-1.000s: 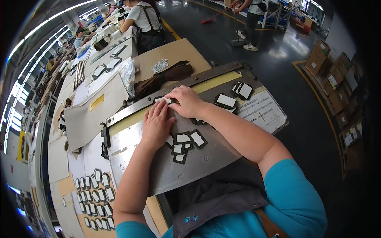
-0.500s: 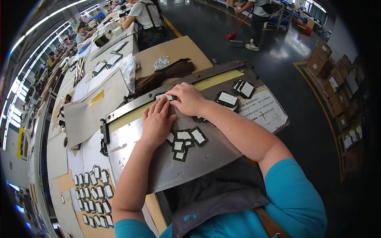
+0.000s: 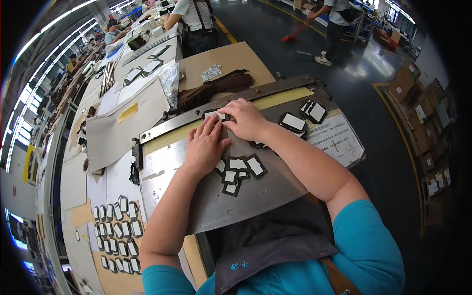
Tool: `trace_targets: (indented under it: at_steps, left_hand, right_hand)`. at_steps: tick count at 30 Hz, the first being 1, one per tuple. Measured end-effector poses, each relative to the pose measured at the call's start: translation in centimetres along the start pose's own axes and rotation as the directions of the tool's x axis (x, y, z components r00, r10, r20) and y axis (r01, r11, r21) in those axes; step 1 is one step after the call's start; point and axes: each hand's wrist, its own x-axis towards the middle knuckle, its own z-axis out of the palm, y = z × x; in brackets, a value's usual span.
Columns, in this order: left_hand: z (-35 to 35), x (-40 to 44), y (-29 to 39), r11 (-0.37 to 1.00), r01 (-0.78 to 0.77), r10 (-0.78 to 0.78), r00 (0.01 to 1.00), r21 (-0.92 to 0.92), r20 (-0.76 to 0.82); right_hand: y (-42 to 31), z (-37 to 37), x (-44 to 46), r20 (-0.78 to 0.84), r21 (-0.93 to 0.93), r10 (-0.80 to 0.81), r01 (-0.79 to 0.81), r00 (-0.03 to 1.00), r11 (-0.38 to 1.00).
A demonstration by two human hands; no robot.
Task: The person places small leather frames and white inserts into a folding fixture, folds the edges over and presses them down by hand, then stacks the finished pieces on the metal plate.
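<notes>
A small dark piece with a white rectangular face (image 3: 208, 114) lies against the metal bar at the back of a steel plate (image 3: 162, 172). My left hand (image 3: 204, 150) rests flat, its fingers stretched out and their tips on this piece. My right hand (image 3: 246, 120) is bent around the piece's right end, thumb in front and fingers behind, partly hiding it. Just in front of my hands, several similar white-faced pieces (image 3: 236, 163) lie in a loose overlapping heap. To the right are more stacked pieces (image 3: 293, 122), some partly behind my right forearm.
Rows of similar pieces (image 3: 118, 229) lie on the table at left. A brown bundle (image 3: 214, 89) and a clear plastic bag (image 3: 169, 84) are behind the bar. A printed sheet (image 3: 329, 137) lies at right. Cardboard boxes (image 3: 423, 123) stand beyond; a person holds a red broom (image 3: 289, 38).
The view has shifted slightly, so the scene sits a little further right. Both hands stay on the same piece with little visible movement. The distant broom has swung up and left.
</notes>
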Motion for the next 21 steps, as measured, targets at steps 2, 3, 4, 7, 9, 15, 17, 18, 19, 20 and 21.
trace_targets:
  at_steps: [2,3,4,7,9,15,17,18,19,20,21]
  left_hand:
    - [-0.10,0.02,0.09,1.000,0.002,-0.002,1.000,0.003,0.003]
    - [-0.13,-0.02,0.13,1.000,0.003,-0.003,1.000,0.005,0.008]
    - [-0.15,-0.05,0.14,1.000,0.004,-0.004,1.000,0.005,0.009]
    - [-0.21,-0.05,0.20,1.000,0.011,-0.011,1.000,0.007,0.023]
    - [-0.36,-0.07,0.33,1.000,0.018,-0.019,0.999,0.024,0.045]
    - [-0.38,-0.07,0.39,0.999,0.034,-0.035,0.998,0.018,0.055]
    - [-0.18,-0.08,0.25,1.000,0.025,-0.025,0.999,0.006,0.039]
    - [-0.19,-0.09,0.23,1.000,0.017,-0.017,1.000,-0.003,0.022]
    - [-0.20,-0.08,0.18,1.000,0.018,-0.018,1.000,-0.005,0.024]
    - [-0.14,-0.07,0.15,1.000,0.014,-0.014,1.000,0.001,0.019]
    - [-0.16,-0.13,0.23,1.000,0.011,-0.011,1.000,0.005,0.015]
  right_hand:
    - [-0.13,-0.17,0.04,0.028,0.001,0.019,-0.019,0.999,1.000]
    - [-0.15,-0.17,0.02,0.029,0.002,0.019,-0.019,0.999,1.000]
    - [-0.16,-0.16,-0.04,0.020,-0.005,0.012,-0.012,1.000,1.000]
    - [-0.15,-0.15,-0.05,0.016,-0.010,0.007,-0.007,1.000,1.000]
    - [-0.18,-0.17,-0.06,0.020,-0.008,0.010,-0.010,1.000,1.000]
    - [0.03,-0.07,-0.10,0.015,0.000,0.008,-0.008,1.000,1.000]
    - [-0.03,-0.10,-0.14,-0.008,-0.038,0.004,-0.005,1.000,0.999]
    - [-0.18,-0.21,-0.09,-0.006,-0.038,0.005,-0.005,1.000,0.999]
    - [-0.29,-0.31,-0.09,-0.034,-0.063,0.006,-0.008,0.999,0.998]
    - [-0.40,-0.37,-0.21,-0.059,-0.087,0.006,-0.011,0.998,0.996]
    - [-0.43,-0.42,-0.33,-0.049,-0.085,0.009,-0.013,0.999,0.996]
